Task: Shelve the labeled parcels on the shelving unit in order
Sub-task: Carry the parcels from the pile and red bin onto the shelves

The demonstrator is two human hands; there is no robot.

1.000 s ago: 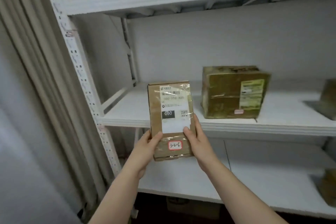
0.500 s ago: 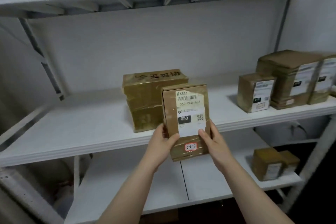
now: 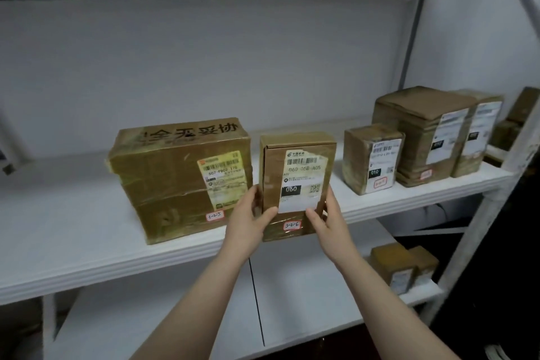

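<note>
Parcel [image 3: 296, 181], upright, is held before the front edge of the middle shelf [image 3: 73, 228], between the large box [image 3: 178, 175] and the small box [image 3: 371, 158]. Your left hand [image 3: 248, 222] and right hand [image 3: 330, 222] each grip a lower side. Its base hangs below the edge: raise it, or it may catch and tip. Readable: "3-2-6", "060 06B A05", "060"; large box, apparently "3-2-5"; small box, "010".
</note>
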